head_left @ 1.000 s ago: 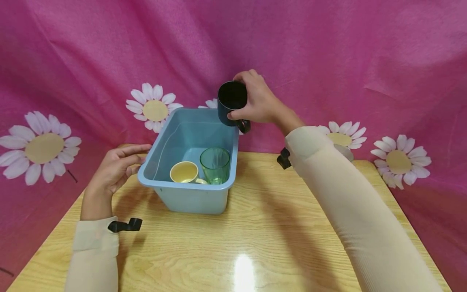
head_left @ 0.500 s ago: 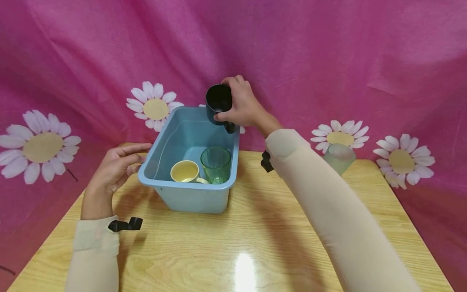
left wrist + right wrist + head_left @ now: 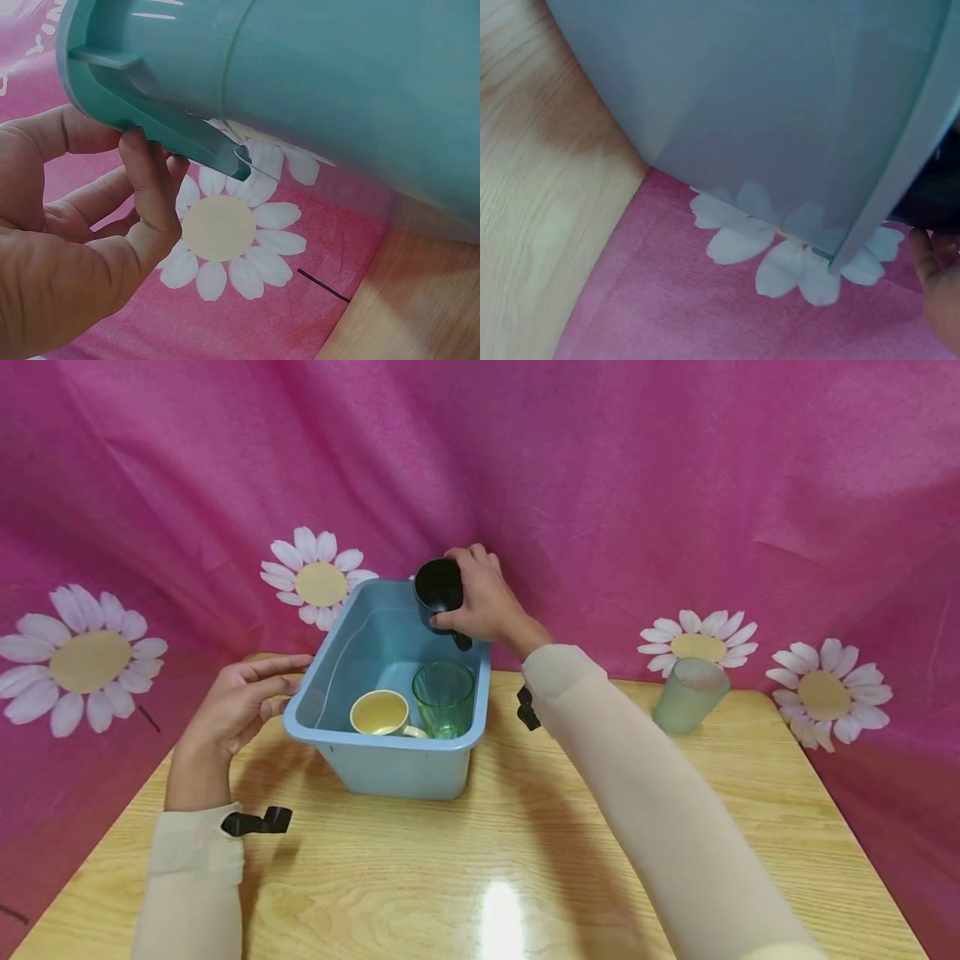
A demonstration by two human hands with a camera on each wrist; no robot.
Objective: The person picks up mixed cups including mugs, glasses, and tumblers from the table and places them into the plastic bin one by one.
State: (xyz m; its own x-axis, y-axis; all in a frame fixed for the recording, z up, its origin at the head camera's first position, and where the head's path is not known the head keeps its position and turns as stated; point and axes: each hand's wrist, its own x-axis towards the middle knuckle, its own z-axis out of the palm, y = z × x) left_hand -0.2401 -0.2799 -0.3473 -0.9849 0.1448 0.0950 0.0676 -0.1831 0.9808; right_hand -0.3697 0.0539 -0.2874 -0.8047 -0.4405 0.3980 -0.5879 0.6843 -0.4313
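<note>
One yellow cup [image 3: 372, 713] and one green glass [image 3: 444, 697] already sit in the blue tub [image 3: 397, 770], relaxed left hand [image 3: 242, 703] touching its rim, right hand [image 3: 486, 597] gripping a black mug [image 3: 435, 587] at the tub's far right corner, a frosted glass [image 3: 689, 697] on the counter [image 3: 375, 885] apparently remaining.

Nothing legible.
On the pink cloth [image 3: 247, 321] at left, white letter-like marks [image 3: 54, 15], too cropped to read.

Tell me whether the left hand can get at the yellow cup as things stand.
Probably yes, once raised: the left hand is right beside the bin, the bin's top is open, and nothing covers the yellow cup inside.
</note>
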